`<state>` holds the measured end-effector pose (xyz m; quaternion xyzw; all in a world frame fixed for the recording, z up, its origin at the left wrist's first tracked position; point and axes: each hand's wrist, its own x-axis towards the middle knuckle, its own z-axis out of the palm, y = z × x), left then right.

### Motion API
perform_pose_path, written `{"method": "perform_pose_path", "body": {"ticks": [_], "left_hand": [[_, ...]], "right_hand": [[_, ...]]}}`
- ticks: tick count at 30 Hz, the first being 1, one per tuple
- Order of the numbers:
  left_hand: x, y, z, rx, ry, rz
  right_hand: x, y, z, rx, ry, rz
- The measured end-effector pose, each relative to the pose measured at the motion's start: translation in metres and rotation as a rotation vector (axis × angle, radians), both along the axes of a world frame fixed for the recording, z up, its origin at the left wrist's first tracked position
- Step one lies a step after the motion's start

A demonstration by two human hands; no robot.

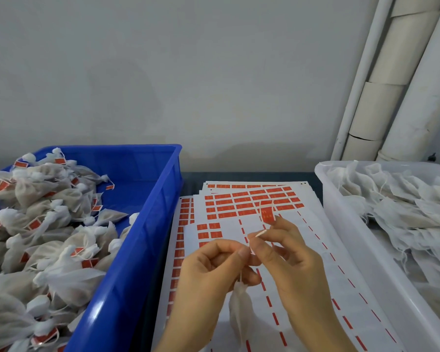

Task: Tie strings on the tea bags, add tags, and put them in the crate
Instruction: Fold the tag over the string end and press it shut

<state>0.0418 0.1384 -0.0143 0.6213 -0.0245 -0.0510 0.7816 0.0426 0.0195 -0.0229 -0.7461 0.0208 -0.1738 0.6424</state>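
Your left hand (211, 270) pinches the string (259, 234) just above the tea bag (239, 311), which hangs below your fingers. Your right hand (290, 260) pinches the string's free end, with a red tag (267, 212) at its fingertip.

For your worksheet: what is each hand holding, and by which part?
Left hand pinches the thin white string above the hanging white mesh tea bag; right hand pinches the string's free end, a red rectangular sticker tag at its fingertip.

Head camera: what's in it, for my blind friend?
Left hand and right hand pinch a tea bag's string above sheets of red tags. Tagged bags lie in the blue crate at left, plain bags in the white tub at right.
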Motion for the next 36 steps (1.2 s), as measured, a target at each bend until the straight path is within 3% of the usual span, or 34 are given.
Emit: {"method": "perform_pose_path", "body": {"ticks": [8, 13, 19, 27, 36], "left_hand": [[-0.001, -0.004, 0.000, 0.038, 0.045, -0.097], [-0.001, -0.006, -0.001, -0.007, 0.073, -0.031], [0.003, -0.009, -0.004, -0.049, 0.197, 0.073], [0.003, -0.006, -0.006, -0.102, 0.183, 0.120], [0.001, -0.005, -0.005, -0.115, 0.152, 0.050]], "right_hand": [[0.002, -0.005, 0.000, 0.023, 0.007, -0.007], [0.000, -0.002, 0.002, 0.004, -0.004, -0.002], [-0.002, -0.015, 0.005, 0.119, -0.103, -0.164], [-0.006, -0.008, 0.006, -0.007, -0.058, 0.058], [-0.005, -0.006, 0.000, -0.075, -0.078, 0.079]]}}
